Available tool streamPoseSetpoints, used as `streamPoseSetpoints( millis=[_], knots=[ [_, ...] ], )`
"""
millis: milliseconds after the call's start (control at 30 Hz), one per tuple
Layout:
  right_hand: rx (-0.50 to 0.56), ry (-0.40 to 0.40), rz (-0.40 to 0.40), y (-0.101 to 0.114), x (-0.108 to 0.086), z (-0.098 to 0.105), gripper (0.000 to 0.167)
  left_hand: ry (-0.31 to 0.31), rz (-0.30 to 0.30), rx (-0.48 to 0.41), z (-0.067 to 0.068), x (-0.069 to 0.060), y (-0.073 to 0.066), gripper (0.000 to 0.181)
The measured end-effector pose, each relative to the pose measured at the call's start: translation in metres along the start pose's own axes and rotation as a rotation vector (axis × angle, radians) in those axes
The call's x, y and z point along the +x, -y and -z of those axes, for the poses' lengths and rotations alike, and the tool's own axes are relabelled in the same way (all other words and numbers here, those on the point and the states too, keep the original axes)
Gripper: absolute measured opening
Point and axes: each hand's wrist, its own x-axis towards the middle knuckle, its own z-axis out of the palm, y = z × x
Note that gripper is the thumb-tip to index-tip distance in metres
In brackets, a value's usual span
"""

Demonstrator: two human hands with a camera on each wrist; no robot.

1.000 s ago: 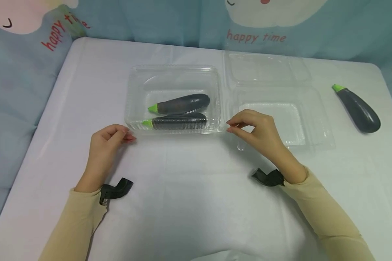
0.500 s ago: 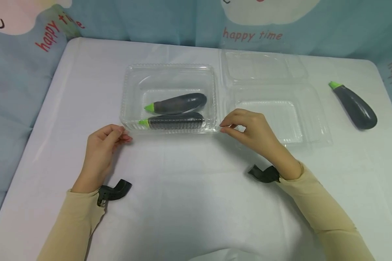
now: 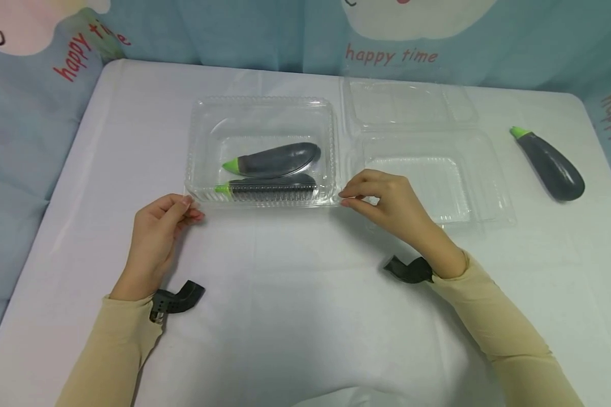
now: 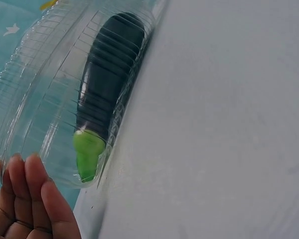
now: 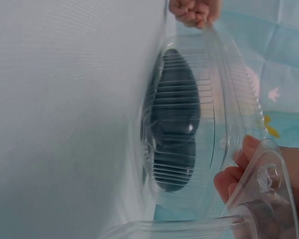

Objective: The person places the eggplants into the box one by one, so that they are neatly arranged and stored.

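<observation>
A clear plastic clamshell box (image 3: 259, 121) lies on the table, its lid apparently down, with two toy eggplants inside. The back eggplant (image 3: 277, 160) slants slightly; the front eggplant (image 3: 275, 185) shows through the ribbed front wall, its green stem (image 4: 87, 154) to the left. My left hand (image 3: 158, 237) pinches the rim at the front left corner, thumb on one side and fingers on the other. At the front right corner, thumb and fingertips of my right hand (image 3: 387, 200) pinch the rim. In the right wrist view, clear plastic partly covers the right hand (image 5: 289, 174).
A second clear clamshell box (image 3: 417, 186) stands open to the right, under and behind my right hand, its lid (image 3: 407, 107) leaning back. A third eggplant (image 3: 550, 164) lies at the far right of the white table (image 3: 295, 316). A blue printed curtain (image 3: 265, 34) hangs behind.
The whole head view has shifted slightly, so everything sits a little further left. Both hands keep their pinch on the box corners; the box looks nearly still.
</observation>
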Motion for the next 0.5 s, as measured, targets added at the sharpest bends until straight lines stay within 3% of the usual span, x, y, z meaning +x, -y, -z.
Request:
streamPoseSetpoints(
  millis=[500],
  knots=[
    [-0.026,-0.011,0.002,-0.0023,-0.0008,-0.0023,0.011,-0.013,0.016,-0.042,-0.0027,-0.0022,0.0012,0.015]
  ],
)
